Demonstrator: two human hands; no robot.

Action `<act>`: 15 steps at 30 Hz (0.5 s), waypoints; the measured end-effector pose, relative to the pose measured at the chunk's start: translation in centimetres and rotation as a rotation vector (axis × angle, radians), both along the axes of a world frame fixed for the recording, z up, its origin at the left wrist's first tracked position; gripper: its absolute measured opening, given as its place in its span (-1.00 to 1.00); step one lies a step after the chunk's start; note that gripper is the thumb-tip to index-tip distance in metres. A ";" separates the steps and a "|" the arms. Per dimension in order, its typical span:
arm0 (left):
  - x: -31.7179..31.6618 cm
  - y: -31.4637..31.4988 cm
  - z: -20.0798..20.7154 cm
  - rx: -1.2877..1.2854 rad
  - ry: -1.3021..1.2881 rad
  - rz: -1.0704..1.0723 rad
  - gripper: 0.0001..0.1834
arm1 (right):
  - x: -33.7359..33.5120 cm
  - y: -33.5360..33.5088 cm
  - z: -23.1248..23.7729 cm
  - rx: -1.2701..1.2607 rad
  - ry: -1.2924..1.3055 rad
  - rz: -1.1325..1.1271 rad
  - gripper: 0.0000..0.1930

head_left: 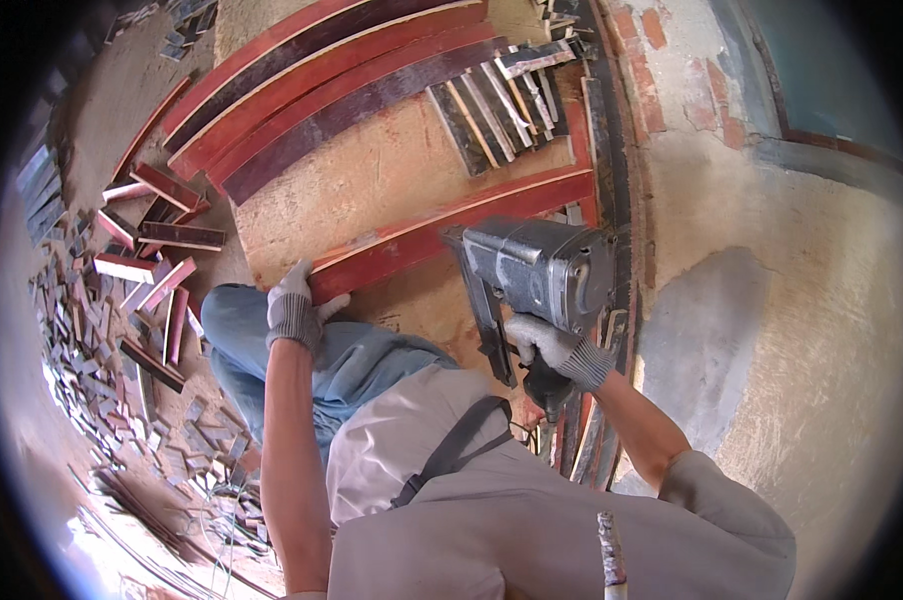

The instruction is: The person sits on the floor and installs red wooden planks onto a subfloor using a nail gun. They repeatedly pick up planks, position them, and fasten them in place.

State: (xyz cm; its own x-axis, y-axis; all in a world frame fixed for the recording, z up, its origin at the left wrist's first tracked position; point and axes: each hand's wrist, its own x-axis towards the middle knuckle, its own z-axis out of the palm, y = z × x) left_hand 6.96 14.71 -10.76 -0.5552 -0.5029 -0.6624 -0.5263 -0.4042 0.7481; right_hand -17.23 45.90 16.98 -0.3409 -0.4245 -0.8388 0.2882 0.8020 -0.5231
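My left hand [298,306], in a whitish knitted glove with a grey cuff, grips the near left end of a long red-faced plank [412,250]. That plank runs away to the right over a tan board [322,190]. In my gloved right hand [552,345] is a dark grey nail gun [534,268], held by its handle. The gun's head lies against or just above the plank's near side; I cannot tell which. Its long magazine slants down toward me. The fingers of my right hand are partly hidden behind the handle.
Several long red planks [312,120] lie side by side at the far left of the board. Short wood strips [502,105] are stacked at the far right. Red offcuts [172,235] and a heap of small blocks [102,350] cover the left floor. A patchy wall [772,300] stands right.
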 end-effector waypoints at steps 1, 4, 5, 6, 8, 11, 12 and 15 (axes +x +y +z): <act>0.3 -0.2 -1.3 -0.037 0.039 -0.030 -0.58 | -0.1 -0.3 -0.3 0.018 0.002 0.005 -0.69; 1.0 -0.3 -3.5 -0.034 0.085 -0.063 -0.61 | 0.4 -0.8 -0.5 0.004 0.080 0.057 -0.63; 1.0 -0.3 -3.6 -0.078 0.016 -0.137 -0.62 | 0.4 -1.0 -0.5 0.015 0.080 0.081 -0.61; 0.9 -0.2 -3.6 -0.087 0.088 -0.116 -0.63 | 0.4 -1.1 -0.5 0.023 0.054 0.071 -0.61; 0.6 0.0 -3.0 -0.128 -0.018 -0.159 -0.62 | 0.6 -1.4 -0.5 0.045 0.007 0.048 -0.59; 0.1 0.3 -1.3 -0.059 -0.019 -0.075 -0.61 | 0.7 -1.6 -0.4 0.027 0.006 0.016 -0.57; -0.2 0.3 -0.6 -0.094 0.008 -0.086 -0.61 | 0.7 -1.6 -0.5 0.021 0.008 0.021 -0.57; -1.0 0.3 1.5 -0.302 -0.070 -0.277 -0.54 | 0.8 -1.9 -0.6 0.008 0.012 0.030 -0.58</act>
